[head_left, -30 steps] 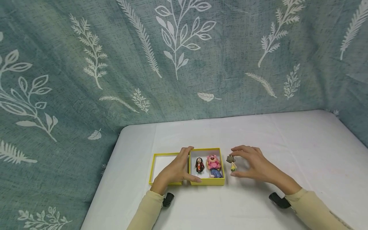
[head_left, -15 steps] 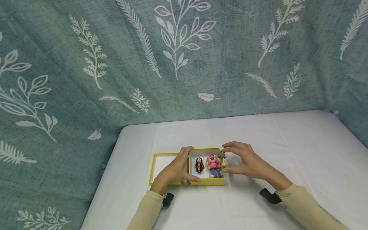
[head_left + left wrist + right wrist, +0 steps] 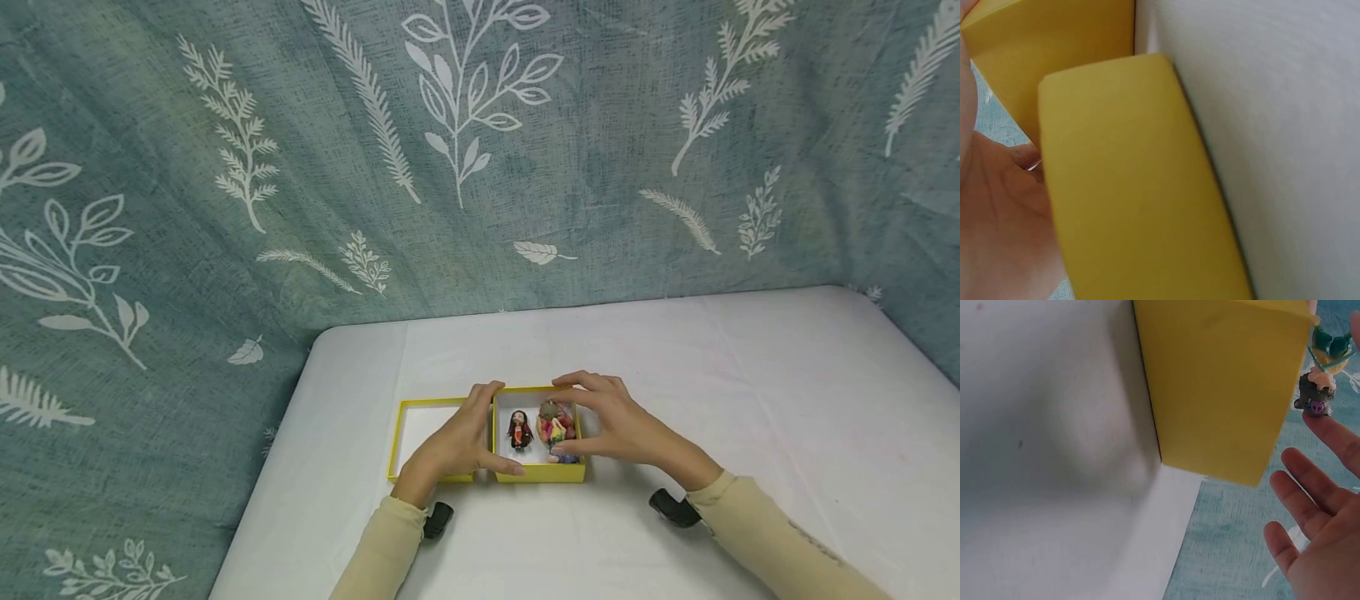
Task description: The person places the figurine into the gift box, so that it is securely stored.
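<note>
A teal cloth (image 3: 315, 192) with white leaf prints fills the left edge and the whole upper part of the head view; below it spreads the white surface (image 3: 750, 375). Rising from the lower edge, left of centre, is the left sleeve (image 3: 382, 546), pale beige, with a black wrist device (image 3: 438, 521) at its cuff. Just above lies a shallow lid (image 3: 423, 429), white inside with a yellow rim, partly covered by the left hand (image 3: 456, 446). That hand spans the left end of the yellow box (image 3: 540, 474), fingers at its far left corner and thumb on the near edge, holding it. The box stands beside the lid, just below the centre of the frame, its white inside facing up.

Inside the box, on the left, lies a dark-haired figurine (image 3: 520, 432) in black and orange. To its right, a pink figurine (image 3: 570, 429) is mostly hidden behind a brown-headed figurine (image 3: 557, 429) dressed in yellow and green; whether these two touch cannot be told. The right hand (image 3: 626, 425) reaches over the box's right wall, pinching the brown-headed figurine between thumb and fingertip. Farther right, toward the lower right, come another black device (image 3: 673, 508) and the right sleeve (image 3: 772, 537).
</note>
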A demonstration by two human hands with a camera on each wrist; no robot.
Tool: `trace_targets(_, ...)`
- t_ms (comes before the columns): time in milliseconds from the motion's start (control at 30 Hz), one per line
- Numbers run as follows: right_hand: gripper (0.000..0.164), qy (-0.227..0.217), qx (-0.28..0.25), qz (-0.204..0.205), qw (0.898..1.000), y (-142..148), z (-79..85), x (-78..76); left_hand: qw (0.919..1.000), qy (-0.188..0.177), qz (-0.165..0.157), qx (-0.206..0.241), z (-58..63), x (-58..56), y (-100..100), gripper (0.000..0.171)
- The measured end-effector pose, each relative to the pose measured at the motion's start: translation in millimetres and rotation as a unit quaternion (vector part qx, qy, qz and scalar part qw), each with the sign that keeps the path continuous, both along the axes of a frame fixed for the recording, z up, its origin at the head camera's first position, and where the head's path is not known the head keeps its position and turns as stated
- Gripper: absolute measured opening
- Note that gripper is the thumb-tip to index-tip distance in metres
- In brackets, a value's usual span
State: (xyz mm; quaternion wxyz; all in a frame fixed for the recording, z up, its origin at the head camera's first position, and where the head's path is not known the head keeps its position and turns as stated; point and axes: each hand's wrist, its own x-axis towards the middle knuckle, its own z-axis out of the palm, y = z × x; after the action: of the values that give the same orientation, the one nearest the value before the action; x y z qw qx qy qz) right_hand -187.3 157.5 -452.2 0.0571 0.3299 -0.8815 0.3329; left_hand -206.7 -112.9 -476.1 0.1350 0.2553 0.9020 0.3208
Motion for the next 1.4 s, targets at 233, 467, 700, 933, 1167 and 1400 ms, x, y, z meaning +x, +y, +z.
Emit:
trace_targets(233,0.061,-0.012,-0.001,0.006,1.0,-8.4,-7.2,-3.0,1.0,0.003,-0.004,0.004,-0.4,-0.4,-0.5,0.124)
trace_targets(467,0.059,-0.014,0.002,0.008,1.0,-10.4,-9.0,-2.5,1.0,0.0,0.0,0.003,-0.1,-0.5,-0.3,0.125)
trace_targets(700,0.059,-0.019,0.003,0.002,1.0,-12.4,-10.0,-2.0,1.0,-0.005,0.001,-0.002,0.3,0.3,0.1,0.125)
trace_targets(933,0.065,-0.001,0.008,0.005,1.0,-20.8,-15.2,-6.7,1.0,-0.003,0.001,-0.001,1.1,0.0,0.0,0.125)
trace_targets(1167,0.064,0.008,0.026,-0.003,1.0,-32.7,-18.7,-8.8,1.0,-0.002,-0.003,0.0,-0.5,-0.3,-1.0,0.124)
trace_targets(1400,0.064,0.033,0.051,-0.01,0.998,-41.2,-22.7,-9.7,1.0,0.001,-0.004,0.0,0.1,-1.0,-0.7,0.123)
